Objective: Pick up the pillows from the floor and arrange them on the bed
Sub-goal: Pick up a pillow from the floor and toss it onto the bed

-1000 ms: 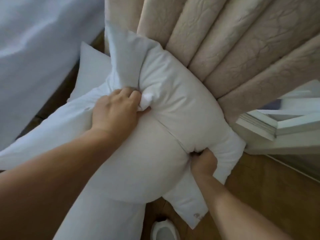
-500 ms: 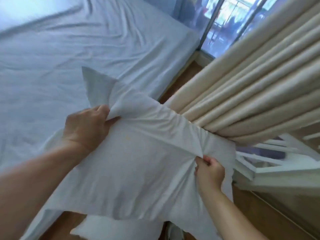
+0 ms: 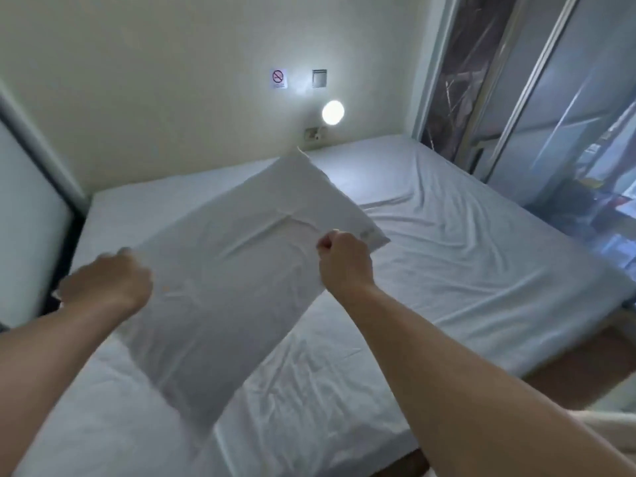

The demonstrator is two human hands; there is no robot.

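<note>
The pillow [image 3: 234, 287] has been swung from beside the curtain to above the bed [image 3: 464, 256]. It is pinched by the right hand [image 3: 344, 259]; the left hand [image 3: 110, 284] is blurred, so its grip cannot be told. It is best laid flat by the wall.

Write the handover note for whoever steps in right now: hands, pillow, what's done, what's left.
Left hand: closed at the pillow's left edge; blurred, so the grip is not certain.
Right hand: pinching the right edge of the white pillow.
Pillow: held above the bed, tilted, far corner toward the wall; not set down.
Done: this pillow is off the floor.
Left: lay it at the wall end of the bed. No other pillow shows in view, so check the floor.
</note>
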